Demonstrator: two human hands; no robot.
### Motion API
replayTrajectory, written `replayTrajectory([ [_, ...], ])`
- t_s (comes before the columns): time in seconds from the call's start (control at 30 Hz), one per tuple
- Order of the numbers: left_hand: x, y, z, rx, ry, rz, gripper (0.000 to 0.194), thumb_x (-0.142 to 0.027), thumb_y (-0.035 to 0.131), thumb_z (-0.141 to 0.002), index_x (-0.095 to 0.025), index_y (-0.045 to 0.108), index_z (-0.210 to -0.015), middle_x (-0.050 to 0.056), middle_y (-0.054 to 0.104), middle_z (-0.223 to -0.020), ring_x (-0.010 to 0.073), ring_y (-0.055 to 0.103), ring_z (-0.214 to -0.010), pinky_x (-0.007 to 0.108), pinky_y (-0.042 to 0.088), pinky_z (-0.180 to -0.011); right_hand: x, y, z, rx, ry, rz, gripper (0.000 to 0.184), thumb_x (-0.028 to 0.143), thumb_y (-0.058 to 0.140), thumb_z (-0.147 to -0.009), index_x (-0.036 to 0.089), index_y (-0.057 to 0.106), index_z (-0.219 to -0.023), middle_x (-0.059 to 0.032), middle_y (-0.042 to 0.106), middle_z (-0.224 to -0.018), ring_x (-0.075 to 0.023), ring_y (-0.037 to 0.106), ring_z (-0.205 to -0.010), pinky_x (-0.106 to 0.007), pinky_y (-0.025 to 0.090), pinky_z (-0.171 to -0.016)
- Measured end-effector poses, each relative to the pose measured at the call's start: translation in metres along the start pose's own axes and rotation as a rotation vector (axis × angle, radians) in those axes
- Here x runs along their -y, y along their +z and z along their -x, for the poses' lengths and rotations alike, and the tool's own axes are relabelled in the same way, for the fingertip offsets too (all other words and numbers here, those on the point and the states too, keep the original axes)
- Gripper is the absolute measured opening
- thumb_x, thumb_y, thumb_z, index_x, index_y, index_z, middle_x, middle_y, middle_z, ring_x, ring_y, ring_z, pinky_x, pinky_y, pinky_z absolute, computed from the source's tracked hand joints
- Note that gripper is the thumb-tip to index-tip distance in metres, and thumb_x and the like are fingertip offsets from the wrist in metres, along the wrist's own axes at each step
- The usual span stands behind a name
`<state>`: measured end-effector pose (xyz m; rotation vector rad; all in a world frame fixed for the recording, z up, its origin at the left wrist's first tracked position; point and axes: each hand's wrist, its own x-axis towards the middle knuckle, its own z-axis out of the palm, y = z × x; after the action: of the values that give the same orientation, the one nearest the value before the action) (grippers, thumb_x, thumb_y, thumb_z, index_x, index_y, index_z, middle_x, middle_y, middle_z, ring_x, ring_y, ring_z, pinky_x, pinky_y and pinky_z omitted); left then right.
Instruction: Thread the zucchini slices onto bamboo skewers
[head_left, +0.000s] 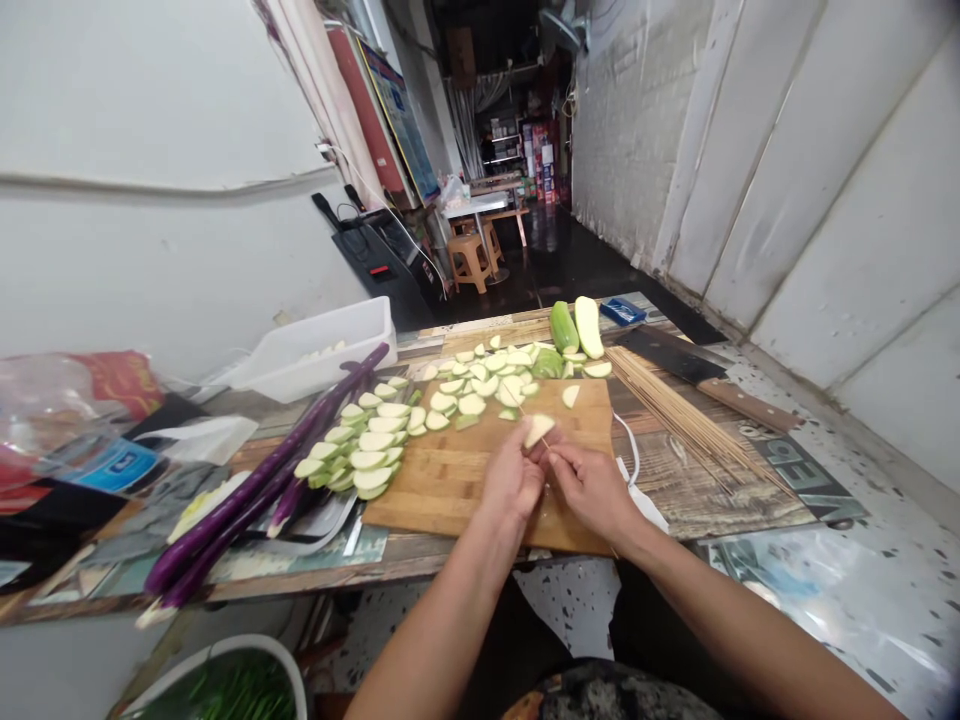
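Observation:
Above the wooden cutting board [435,475], my left hand [512,475] pinches a pale half-round zucchini slice [538,430]. A thin bamboo skewer runs through or behind the slice; which one I cannot tell. My right hand [589,487] is closed on the skewer's near end, with its fingertips close to my left hand. Many zucchini slices [472,404] with green rims lie loose over the far part of the board. More slices [370,460] are stacked in rows at the board's left, on a clear tray [330,540]. One single slice [571,396] lies apart at the right.
Long purple eggplants [300,440] lie left of the slices, before a white plastic bin [319,345]. Zucchini pieces [587,327] and a blue packet [623,311] are at the far edge. Right of the board are a bundle of skewers [682,415] and a cleaver [709,378].

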<state>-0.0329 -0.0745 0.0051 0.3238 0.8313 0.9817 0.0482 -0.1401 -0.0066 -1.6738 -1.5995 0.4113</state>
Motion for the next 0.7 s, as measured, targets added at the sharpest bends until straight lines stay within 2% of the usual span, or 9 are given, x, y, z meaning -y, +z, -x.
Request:
replayTrajectory([
  [0.1,0.001,-0.001,0.004,0.029,-0.033,-0.078,0.011,-0.015,0.052,-0.081,-0.009,0.059,-0.075,0.010,0.066,-0.072,0.0150,0.064,-0.062,0.026,0.053,-0.064,0.000,-0.001,-0.001,-0.021,0.011,-0.037,0.027,0.021,0.039,-0.085,0.019,0.060,-0.069,-0.0006,0.063,-0.065,-0.0135,0.055,-0.059,-0.022,0.034,-0.055],
  [0.17,-0.002,-0.006,0.008,0.078,0.024,-0.190,0.011,-0.018,0.057,-0.078,-0.009,0.062,-0.080,0.011,0.067,-0.078,0.0158,0.065,-0.066,0.028,0.053,-0.067,-0.002,-0.001,-0.002,-0.019,0.015,-0.072,0.027,0.022,0.038,-0.086,0.019,0.060,-0.071,-0.0008,0.063,-0.066,-0.0136,0.056,-0.060,-0.022,0.035,-0.056],
  [0.2,-0.006,-0.010,0.009,0.097,0.114,-0.275,0.014,-0.021,0.059,-0.077,-0.010,0.064,-0.085,0.011,0.067,-0.083,0.0166,0.065,-0.071,0.029,0.052,-0.070,-0.003,0.000,-0.002,-0.016,0.015,-0.096,0.028,0.022,0.038,-0.087,0.019,0.061,-0.072,-0.0009,0.063,-0.066,-0.0137,0.056,-0.061,-0.022,0.036,-0.057],
  [0.27,-0.018,-0.024,0.009,0.080,0.410,-0.528,0.023,-0.027,0.062,-0.075,-0.013,0.065,-0.094,0.010,0.067,-0.093,0.0188,0.064,-0.085,0.033,0.049,-0.082,-0.006,0.001,-0.001,-0.014,0.021,-0.139,0.029,0.024,0.037,-0.087,0.019,0.062,-0.073,-0.0010,0.064,-0.067,-0.0142,0.057,-0.062,-0.022,0.038,-0.058],
  [0.37,-0.045,-0.049,0.000,-0.103,0.951,-1.077,0.028,-0.029,0.058,-0.077,-0.017,0.066,-0.100,0.009,0.063,-0.110,0.0217,0.055,-0.106,0.039,0.036,-0.099,-0.012,0.003,0.000,-0.008,0.049,-0.162,0.029,0.027,0.039,-0.087,0.019,0.063,-0.074,-0.0011,0.065,-0.067,-0.0150,0.058,-0.063,-0.022,0.038,-0.058],
  [0.43,-0.063,-0.062,-0.010,-0.134,1.144,-1.467,0.029,-0.026,0.056,-0.078,-0.016,0.065,-0.104,0.011,0.058,-0.118,0.0247,0.049,-0.113,0.041,0.032,-0.101,-0.014,0.005,0.001,-0.009,0.056,-0.140,0.028,0.028,0.040,-0.087,0.020,0.065,-0.076,-0.0013,0.066,-0.068,-0.0156,0.059,-0.064,-0.023,0.038,-0.058],
  [0.53,-0.078,-0.071,-0.024,-0.160,1.183,-1.843,0.033,-0.022,0.051,-0.078,-0.015,0.062,-0.108,0.012,0.063,-0.109,0.0264,0.053,-0.104,0.041,0.037,-0.093,-0.015,0.006,0.003,-0.017,0.049,-0.113,0.028,0.028,0.040,-0.086,0.020,0.067,-0.081,-0.0020,0.068,-0.073,-0.0164,0.060,-0.066,-0.023,0.038,-0.058],
  [0.7,-0.077,-0.075,-0.037,-0.227,1.160,-2.039,0.028,-0.018,0.047,-0.077,-0.015,0.065,-0.099,0.011,0.065,-0.100,0.0258,0.055,-0.096,0.039,0.038,-0.088,-0.014,0.006,0.004,-0.023,0.031,-0.099,0.028,0.027,0.040,-0.086,0.021,0.067,-0.084,-0.0021,0.069,-0.076,-0.0162,0.062,-0.067,-0.023,0.038,-0.059],
])
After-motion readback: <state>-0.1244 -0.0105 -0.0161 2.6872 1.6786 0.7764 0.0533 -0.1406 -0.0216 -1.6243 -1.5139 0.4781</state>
